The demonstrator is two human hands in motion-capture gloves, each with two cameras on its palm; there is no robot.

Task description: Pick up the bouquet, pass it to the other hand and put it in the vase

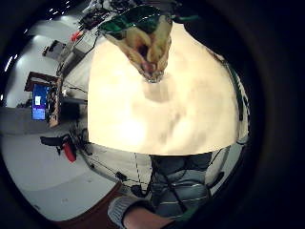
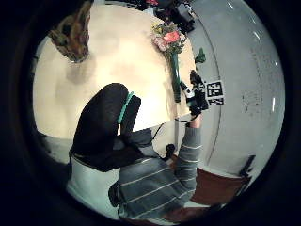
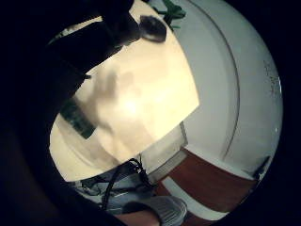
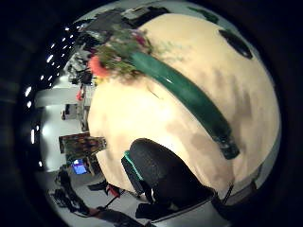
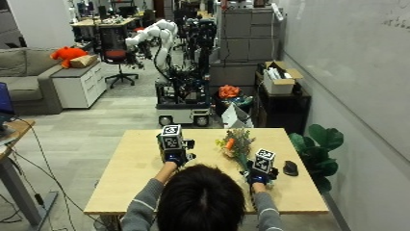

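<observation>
Bouquet (image 5: pixel 237 144) held w/ stems in right hand (image 5: pixel 259 177), blooms above tabletop (image 5: pixel 128 178) centre. Left hand (image 5: pixel 175 157) hovers nearby, fingers hidden — can't tell. Vase (image 2: pixel 75 33) probably beneath left palm.

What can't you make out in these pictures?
- Vase: in the outside view the left hand covers it.
- Right hand: its fingers are behind the marker cube; whether they grip the bouquet is unclear.
- Dark object on the table: too small to identify.
</observation>
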